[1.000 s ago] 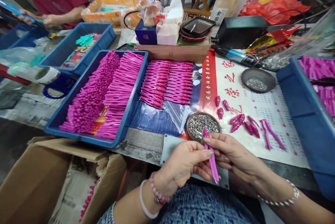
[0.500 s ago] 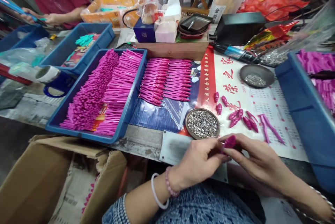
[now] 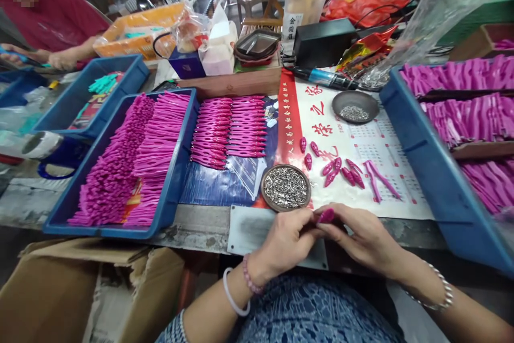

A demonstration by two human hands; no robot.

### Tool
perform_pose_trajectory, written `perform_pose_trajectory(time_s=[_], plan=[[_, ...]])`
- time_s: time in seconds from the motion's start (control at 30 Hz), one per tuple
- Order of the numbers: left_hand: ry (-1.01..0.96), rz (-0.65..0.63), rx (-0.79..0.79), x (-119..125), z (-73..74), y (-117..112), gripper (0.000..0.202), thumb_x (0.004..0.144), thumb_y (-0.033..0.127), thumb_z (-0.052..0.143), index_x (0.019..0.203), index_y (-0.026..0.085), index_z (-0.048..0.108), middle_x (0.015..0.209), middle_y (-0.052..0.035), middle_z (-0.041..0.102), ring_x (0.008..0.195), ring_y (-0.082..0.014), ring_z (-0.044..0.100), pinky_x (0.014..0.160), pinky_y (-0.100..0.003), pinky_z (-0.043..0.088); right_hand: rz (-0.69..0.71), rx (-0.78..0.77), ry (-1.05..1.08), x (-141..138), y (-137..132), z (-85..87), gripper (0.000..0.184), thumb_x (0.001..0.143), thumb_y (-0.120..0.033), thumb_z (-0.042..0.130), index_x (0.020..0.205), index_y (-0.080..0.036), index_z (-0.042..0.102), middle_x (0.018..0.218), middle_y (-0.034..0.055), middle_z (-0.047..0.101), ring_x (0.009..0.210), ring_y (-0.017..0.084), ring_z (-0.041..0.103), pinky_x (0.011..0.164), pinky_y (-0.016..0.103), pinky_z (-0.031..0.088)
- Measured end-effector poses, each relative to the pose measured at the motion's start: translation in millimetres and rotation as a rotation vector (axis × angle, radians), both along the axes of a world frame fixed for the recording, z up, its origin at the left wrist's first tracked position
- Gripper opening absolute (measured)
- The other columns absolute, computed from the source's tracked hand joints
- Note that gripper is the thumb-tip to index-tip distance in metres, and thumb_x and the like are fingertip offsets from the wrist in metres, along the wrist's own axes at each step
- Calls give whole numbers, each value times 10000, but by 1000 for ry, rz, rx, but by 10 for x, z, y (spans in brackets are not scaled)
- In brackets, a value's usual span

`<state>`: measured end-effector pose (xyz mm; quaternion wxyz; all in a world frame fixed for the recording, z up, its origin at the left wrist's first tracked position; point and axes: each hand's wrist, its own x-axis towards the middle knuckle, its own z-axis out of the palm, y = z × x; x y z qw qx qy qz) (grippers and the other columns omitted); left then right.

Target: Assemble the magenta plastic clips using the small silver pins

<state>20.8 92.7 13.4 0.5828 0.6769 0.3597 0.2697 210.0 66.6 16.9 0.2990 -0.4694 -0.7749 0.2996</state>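
Note:
My left hand (image 3: 286, 241) and my right hand (image 3: 357, 233) meet at the table's front edge, fingers closed round a small magenta oval plastic piece (image 3: 325, 216). Its rounded end shows between the fingertips; the rest is covered. Just beyond my left hand is a round dish (image 3: 286, 188) full of tiny metal pins. Several loose magenta oval pieces (image 3: 332, 170) lie on the calendar sheet (image 3: 321, 193), beside two slim magenta strips (image 3: 377, 180). Two stacked rows of assembled magenta pieces (image 3: 228, 131) sit left of the sheet.
A blue tray (image 3: 171, 214) of magenta strips stands left, another blue bin (image 3: 425, 172) right. A dark dish (image 3: 355, 107) with small metal parts and an electric screwdriver-like tool (image 3: 325, 76) lie behind. An open cardboard box (image 3: 52, 295) is below left. A co-worker (image 3: 52, 16) works far left.
The view has turned right, so the table's contents appear further left and more of the right bin shows. Both hands still hold the magenta piece together.

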Motion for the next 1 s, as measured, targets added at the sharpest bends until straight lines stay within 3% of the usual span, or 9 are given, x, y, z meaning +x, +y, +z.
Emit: perform_pose_trajectory(time_s=[0.23,0.3,0.43,0.53,1.0], plan=[[16,34,-88,40,75,3,163,884,313,580,858,172,658,798,-21,638,743,-155,549,716,-281,425,-64,-149,132,-27,47,102,86,961,-261,541,892,-225,579,767,30,648,659,175,596,601,286,441],[-40,57,-242,71,140,10,139,851,308,622,842,171,642,761,-6,621,711,-140,555,682,-270,436,-120,-279,213,-32,97,167,185,956,-317,563,799,-220,565,686,0,581,606,152,536,550,266,408],[-208,43,-687,116,287,62,245,759,366,716,756,172,566,642,27,581,562,-100,565,550,-235,446,-193,-679,483,-46,197,258,327,908,-474,612,732,-204,558,610,-35,494,483,99,420,419,216,325],[-280,42,-823,104,338,98,330,699,408,765,740,167,544,615,19,602,497,-91,581,498,-219,452,-226,-832,577,-70,233,279,361,847,-526,677,755,-188,591,605,-45,495,429,60,363,377,186,275],[-325,56,-900,-102,391,130,279,668,339,768,737,152,574,597,11,608,486,-84,599,479,-190,479,-208,-817,471,-247,354,379,434,779,-580,725,668,-192,563,553,-59,445,442,72,381,390,189,323]])
